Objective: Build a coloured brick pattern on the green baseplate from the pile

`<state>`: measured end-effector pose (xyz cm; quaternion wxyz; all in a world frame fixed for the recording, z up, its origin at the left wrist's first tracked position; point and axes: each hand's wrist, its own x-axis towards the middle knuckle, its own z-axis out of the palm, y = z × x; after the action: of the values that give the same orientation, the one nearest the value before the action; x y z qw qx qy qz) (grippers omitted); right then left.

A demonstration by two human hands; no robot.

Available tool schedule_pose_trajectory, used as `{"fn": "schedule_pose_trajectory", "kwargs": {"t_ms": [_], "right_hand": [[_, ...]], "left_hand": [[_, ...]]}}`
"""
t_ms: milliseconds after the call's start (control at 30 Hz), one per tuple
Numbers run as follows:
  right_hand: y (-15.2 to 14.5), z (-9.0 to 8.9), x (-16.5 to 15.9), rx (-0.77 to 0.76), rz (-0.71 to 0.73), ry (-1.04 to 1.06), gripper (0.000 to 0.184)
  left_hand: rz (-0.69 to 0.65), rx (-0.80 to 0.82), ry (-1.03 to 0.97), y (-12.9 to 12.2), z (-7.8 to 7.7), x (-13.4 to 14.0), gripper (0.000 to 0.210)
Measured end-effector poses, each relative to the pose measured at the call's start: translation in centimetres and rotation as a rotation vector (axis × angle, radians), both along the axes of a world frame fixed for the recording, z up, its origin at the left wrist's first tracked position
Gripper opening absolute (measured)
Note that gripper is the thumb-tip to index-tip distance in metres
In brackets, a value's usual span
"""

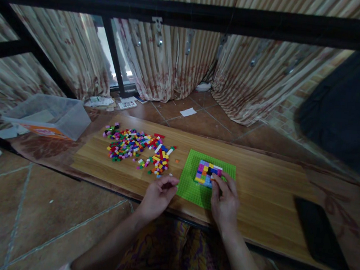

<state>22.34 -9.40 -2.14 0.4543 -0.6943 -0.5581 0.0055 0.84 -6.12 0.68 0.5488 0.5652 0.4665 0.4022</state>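
Right hand [225, 198] bent over near-right part of brick block [205, 171] on green baseplate [189, 190] — couldn't tell grip. Left hand [159, 194] near baseplate's left edge, grip also unclear. Steadied baseplate, straight-down pressing seemed best.

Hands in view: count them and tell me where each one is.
2. The left hand is beside the left edge of the green baseplate; the right hand has its fingers at the brick patch on that baseplate. No others show.
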Motion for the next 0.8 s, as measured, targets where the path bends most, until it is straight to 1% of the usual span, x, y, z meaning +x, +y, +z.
{"fn": "schedule_pose_trajectory", "kwargs": {"t_ms": [133, 233, 300, 400, 500, 567, 667, 800], "right_hand": [[-0.6, -0.2, -0.1, 0.015, 0.015, 0.015, 0.029], [-1.3, -0.3, -0.5, 0.012, 0.016, 0.023, 0.029], [-1.7, -0.3, -0.9, 0.004, 0.005, 0.017, 0.028], [-2.0, 0.0, -1.4, -0.002, -0.009, 0.023, 0.029], [-2.3, 0.4, -1.7, -0.029, -0.028, 0.079, 0.032], [-2.7, 0.5, -1.8, -0.059, -0.075, 0.137, 0.038], [-3.5, 0.5, -1.8, -0.079, -0.136, 0.19, 0.042], [-4.0, 0.5, -1.8, -0.082, -0.102, 0.133, 0.039]], "left_hand": [[0.05, 0.125, 0.017, 1.0, -0.6, 1.0, 0.017], [0.063, 0.217, 0.054, 1.2, -1.4, 1.1, 0.015], [0.045, 0.291, 0.095, 1.0, -1.7, 1.2, 0.015], [-0.015, 0.394, 0.197, 0.7, -1.8, 1.4, 0.016], [-0.094, 0.459, 0.331, 0.6, -1.8, 1.7, 0.019], [-0.133, 0.497, 0.389, 0.7, -1.8, 1.8, 0.02], [-0.15, 0.539, 0.412, 0.7, -1.9, 1.8, 0.021], [-0.147, 0.553, 0.428, 0.7, -1.9, 1.7, 0.021]]}}
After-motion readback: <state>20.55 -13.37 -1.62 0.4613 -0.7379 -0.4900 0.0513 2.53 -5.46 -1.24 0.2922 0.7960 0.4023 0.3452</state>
